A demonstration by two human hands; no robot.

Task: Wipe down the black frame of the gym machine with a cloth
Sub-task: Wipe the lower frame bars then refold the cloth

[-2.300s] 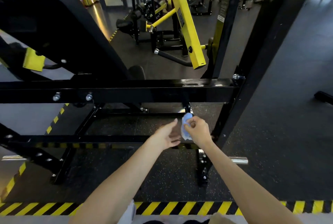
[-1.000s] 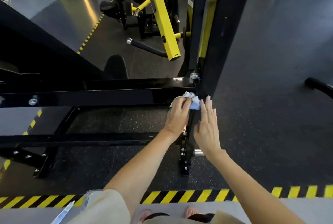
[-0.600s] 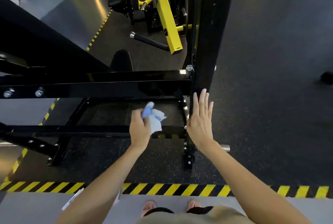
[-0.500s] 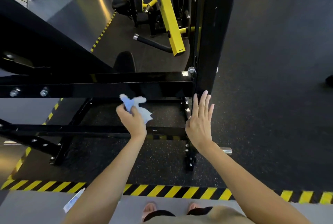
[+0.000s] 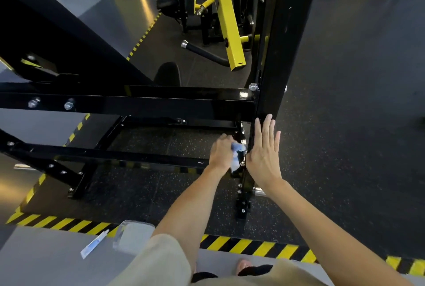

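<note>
Now that the left hand (image 5: 221, 152), fingers clamped on the cloth (image 5: 236, 150), has swung back to the post (image 5: 287, 55), wiping there seemingly resumes; the right hand (image 5: 264, 154) braces, fingers straight.

yellow lever arm (image 5: 226, 21), striped tape (image 5: 241, 245), clear tub (image 5: 133, 237)
</note>
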